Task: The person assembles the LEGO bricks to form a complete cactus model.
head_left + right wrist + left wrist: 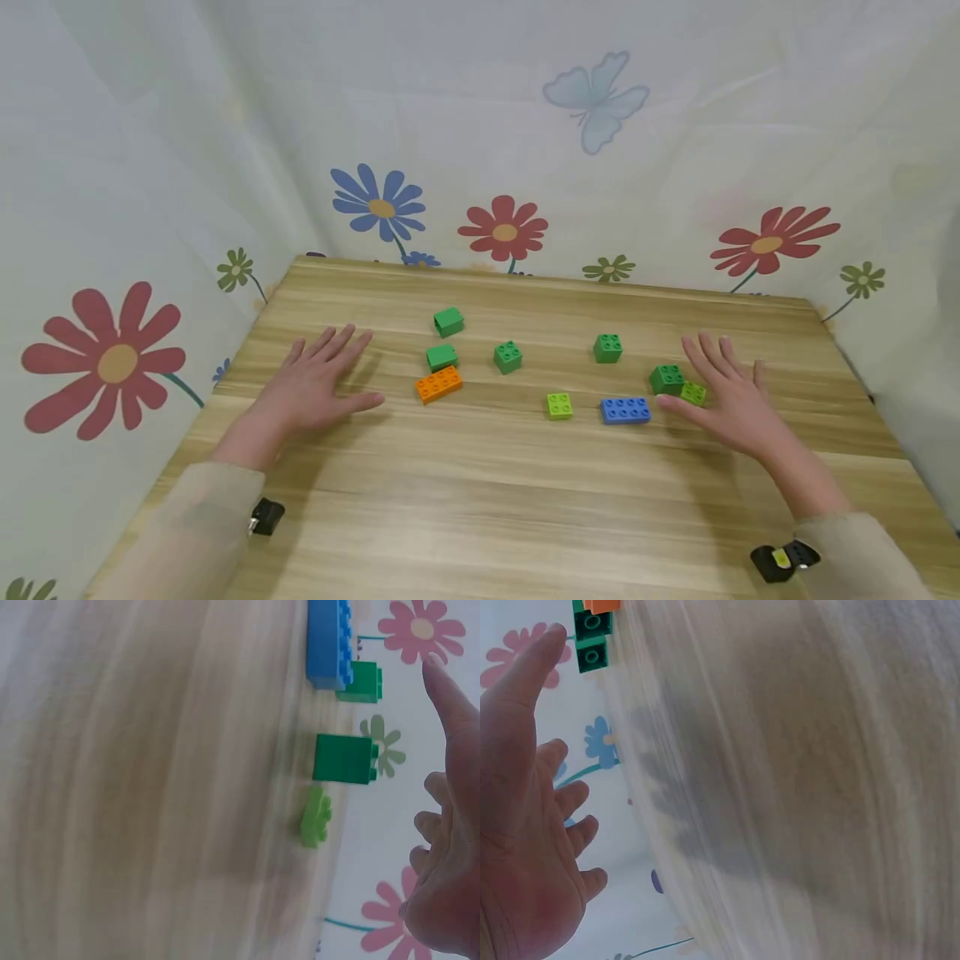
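1. Blue brick (626, 411): oblong, plastic-looking, studs up on the streaky wood-grained table (480, 500).
2. Right hand (738, 408): just right of the blue brick, fingers spread wide, gripping nothing.
3. Left hand (311, 387): well left of the blue brick, fingers spread, thumb out, holding nothing.
4. Beyond and right of the blue brick: a blocky dark green brick (667, 380) beside a small lime brick (693, 393).
5. Left of it: a squarish lime block (559, 407); farther left, an oblong orange brick (439, 385).
6. Table's straight far edge: well beyond the blue brick, along creased, flower-printed cloth (450, 100); broad wood grain spreads on its near side.
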The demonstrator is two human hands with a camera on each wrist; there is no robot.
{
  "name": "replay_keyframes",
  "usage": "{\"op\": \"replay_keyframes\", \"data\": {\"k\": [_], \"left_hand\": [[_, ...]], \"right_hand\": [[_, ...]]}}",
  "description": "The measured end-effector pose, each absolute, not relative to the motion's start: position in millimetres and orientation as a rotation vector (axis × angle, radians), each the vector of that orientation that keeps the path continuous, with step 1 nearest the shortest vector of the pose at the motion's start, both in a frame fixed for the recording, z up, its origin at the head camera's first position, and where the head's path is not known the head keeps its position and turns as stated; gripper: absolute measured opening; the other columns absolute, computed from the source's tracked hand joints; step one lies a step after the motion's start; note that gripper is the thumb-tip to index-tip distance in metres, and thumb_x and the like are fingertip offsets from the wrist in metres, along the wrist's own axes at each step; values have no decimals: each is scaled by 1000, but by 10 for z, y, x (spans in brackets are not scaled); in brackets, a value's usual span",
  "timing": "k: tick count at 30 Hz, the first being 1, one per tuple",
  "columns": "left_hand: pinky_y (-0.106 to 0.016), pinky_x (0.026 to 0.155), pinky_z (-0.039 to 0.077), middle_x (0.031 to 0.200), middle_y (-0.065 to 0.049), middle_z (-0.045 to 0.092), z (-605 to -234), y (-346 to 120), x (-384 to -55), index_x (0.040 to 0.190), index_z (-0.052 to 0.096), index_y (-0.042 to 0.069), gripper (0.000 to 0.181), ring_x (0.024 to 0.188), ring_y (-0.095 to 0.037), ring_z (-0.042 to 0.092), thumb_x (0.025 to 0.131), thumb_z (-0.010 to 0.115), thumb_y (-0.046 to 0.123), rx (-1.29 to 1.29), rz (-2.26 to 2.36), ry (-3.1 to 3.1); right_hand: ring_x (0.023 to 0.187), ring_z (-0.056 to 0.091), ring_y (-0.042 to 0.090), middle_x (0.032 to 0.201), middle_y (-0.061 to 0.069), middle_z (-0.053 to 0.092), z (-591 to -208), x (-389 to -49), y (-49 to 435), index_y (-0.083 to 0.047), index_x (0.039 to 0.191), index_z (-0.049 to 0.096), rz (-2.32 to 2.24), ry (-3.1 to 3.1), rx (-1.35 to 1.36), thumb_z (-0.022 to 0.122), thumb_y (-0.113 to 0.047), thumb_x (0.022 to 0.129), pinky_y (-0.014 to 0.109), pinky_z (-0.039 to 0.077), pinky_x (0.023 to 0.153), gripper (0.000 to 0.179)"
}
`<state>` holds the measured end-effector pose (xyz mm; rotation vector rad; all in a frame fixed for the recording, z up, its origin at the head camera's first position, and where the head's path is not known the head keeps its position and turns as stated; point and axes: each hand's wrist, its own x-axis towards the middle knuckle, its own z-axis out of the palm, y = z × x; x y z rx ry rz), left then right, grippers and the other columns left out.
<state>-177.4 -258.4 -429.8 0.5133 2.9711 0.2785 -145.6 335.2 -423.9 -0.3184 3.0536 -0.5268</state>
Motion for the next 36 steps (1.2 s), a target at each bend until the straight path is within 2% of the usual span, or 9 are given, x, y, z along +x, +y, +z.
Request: {"op": "replay_keyframes", "data": {"k": [7, 15, 25, 31, 36], "left_hand": [[-73, 127, 7, 178, -16, 18, -4223, -2526, -1794, 172, 23, 21, 107, 162, -46, 15, 93, 54, 85, 579, 267, 2954], [-72, 128, 11, 177, -16, 21, -4208, -2439, -1781, 172, 24, 20, 108, 161, -44, 20, 92, 55, 85, 639, 286, 2929], [-70, 128, 14, 175, -15, 27, -4193, -2289, -1783, 171, 28, 21, 110, 161, -41, 25, 89, 56, 88, 711, 317, 2911], [-66, 130, 17, 174, -12, 30, -4247, -2229, -1788, 171, 30, 23, 110, 160, -37, 28, 87, 61, 87, 761, 332, 2926], [-65, 129, 21, 172, -13, 35, -4264, -2171, -1772, 169, 35, 21, 107, 157, -37, 36, 87, 67, 82, 806, 359, 2926]], "right_hand": [[163, 3, 48, 176, 25, 14, -4094, -1583, 3203, -11, 172, 15, -635, 2988, -438, 73, -58, 97, 73, -7, 126, 106], [164, 4, 42, 178, 18, 13, -3966, -1722, 2929, -16, 173, 14, -681, 2896, -522, 74, -58, 96, 65, -1, 131, 106], [165, 7, 38, 178, 15, 16, -3987, -1928, 2624, -16, 173, 17, -738, 2863, -675, 79, -54, 94, 63, 6, 132, 108], [164, 11, 41, 178, 15, 18, -4013, -2029, 2429, -11, 172, 21, -807, 2814, -736, 83, -48, 93, 70, 18, 127, 107], [163, 17, 43, 177, 16, 22, -4053, -2101, 2289, -12, 171, 24, -836, 2778, -746, 82, -48, 94, 69, 22, 127, 103]]}}
